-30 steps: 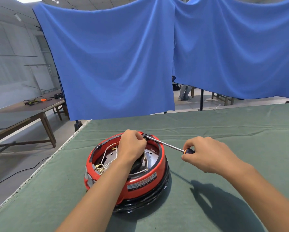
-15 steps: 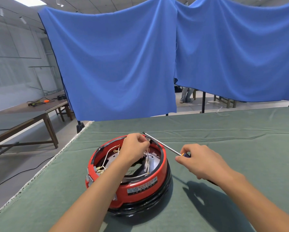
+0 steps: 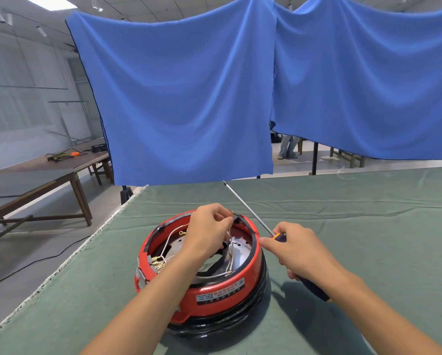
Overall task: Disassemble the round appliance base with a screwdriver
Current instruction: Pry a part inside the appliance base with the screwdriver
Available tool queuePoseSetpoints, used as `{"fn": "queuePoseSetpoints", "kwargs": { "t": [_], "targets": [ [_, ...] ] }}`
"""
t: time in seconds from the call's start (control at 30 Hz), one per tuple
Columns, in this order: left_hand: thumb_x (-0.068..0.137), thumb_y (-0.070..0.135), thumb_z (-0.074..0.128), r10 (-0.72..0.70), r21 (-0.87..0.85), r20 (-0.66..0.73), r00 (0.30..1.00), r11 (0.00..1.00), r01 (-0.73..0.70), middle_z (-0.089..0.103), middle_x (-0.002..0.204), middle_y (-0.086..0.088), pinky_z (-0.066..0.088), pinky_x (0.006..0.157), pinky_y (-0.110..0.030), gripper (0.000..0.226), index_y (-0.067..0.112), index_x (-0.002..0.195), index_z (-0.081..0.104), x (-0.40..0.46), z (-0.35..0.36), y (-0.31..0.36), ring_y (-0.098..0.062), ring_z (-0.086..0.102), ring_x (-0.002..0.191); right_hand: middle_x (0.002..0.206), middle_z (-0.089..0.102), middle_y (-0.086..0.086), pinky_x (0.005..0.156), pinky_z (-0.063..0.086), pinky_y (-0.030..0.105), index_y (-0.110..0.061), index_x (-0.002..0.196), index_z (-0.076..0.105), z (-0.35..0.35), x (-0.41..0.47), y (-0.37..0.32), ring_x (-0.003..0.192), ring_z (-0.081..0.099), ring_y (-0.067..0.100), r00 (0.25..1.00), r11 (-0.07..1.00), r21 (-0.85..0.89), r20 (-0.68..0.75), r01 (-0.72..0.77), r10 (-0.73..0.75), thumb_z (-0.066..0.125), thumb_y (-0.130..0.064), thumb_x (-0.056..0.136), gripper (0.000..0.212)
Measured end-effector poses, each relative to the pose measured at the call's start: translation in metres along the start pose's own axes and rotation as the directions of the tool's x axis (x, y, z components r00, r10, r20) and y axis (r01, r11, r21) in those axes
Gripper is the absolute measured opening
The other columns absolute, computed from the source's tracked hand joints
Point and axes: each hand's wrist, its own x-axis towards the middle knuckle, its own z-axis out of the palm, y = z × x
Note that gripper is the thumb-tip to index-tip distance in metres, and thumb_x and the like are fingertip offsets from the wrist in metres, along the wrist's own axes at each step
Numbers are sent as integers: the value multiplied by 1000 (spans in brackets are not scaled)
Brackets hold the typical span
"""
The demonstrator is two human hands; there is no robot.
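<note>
- On the green cloth-covered table (image 3: 343, 226), which fills the near half of the view, the round appliance base (image 3: 202, 283) sits a little left of centre and close to the person, open side up, red shell above a black lower ring, with its metal plate and wiring exposed inside.
- Behind the table hang two blue cloths (image 3: 184, 98); a wooden side table (image 3: 35, 175) stands well off to the left.
- The right hand (image 3: 295, 252) has its fingers curled round the dark handle of the screwdriver (image 3: 248, 212). A second ago the tip sat at the far rim of the base; now the shaft points up and away, its tip in the air beyond the base and clear of it.
- The left hand (image 3: 207, 230) reaches over the opening, thumb and forefinger pinching a thin white wire (image 3: 228, 233) with a small brass terminal at the top, lifted above the far rim. Earlier this hand was down at the rim beside the tip.
- Judgement: the screw holding that terminal looks to have been released, so the tool has been backed off and the lead is being pulled free. More brass terminals (image 3: 159, 261) at the left inner wall suggest further connections remain.
- Risk: tugging the wire hard could snag it on the plate.
</note>
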Motion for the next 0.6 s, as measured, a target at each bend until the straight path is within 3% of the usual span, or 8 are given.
{"fn": "queuePoseSetpoints", "kwargs": {
  "t": [0.1,0.23,0.37,0.47,0.6],
  "targets": [
    [87,2,58,-3,-196,-77,997,980,-12,66,65,-10,57,53,-38,11,8,79,62,0,1,0,-25,68,62,53,56,-3,47,43,26,-16,75,52,8,3,-4,33,52,16,1000,998,56,-26,19,-18,63,-43,83,30],
    [91,4,55,58,-294,-70,996,953,-77,66,69,-15,53,51,-41,12,7,81,62,-5,1,4,-25,65,56,54,57,-4,49,44,30,-17,72,52,15,9,-14,37,51,17,995,991,126,-95,50,-38,67,-36,80,25],
    [91,4,57,50,-399,16,999,916,-39,65,62,-12,46,39,-29,13,4,79,63,-11,0,8,-20,59,43,47,51,-3,52,45,40,-8,68,51,17,10,-21,44,45,18,987,961,247,-130,122,-91,72,-18,76,24],
    [89,2,58,35,-439,129,991,898,26,65,55,-5,44,36,-22,17,5,74,65,-13,1,11,-17,58,39,38,49,-5,44,35,25,-13,67,58,14,8,-26,34,41,12,981,894,411,-137,181,-136,73,-17,79,19],
    [88,3,61,42,-437,140,989,899,23,65,54,-4,45,38,-23,19,7,71,69,-16,0,14,-17,59,41,37,47,-3,39,32,19,-11,67,64,15,3,-27,31,38,11,986,875,454,-91,167,-141,70,-12,83,17]
  ]
}}
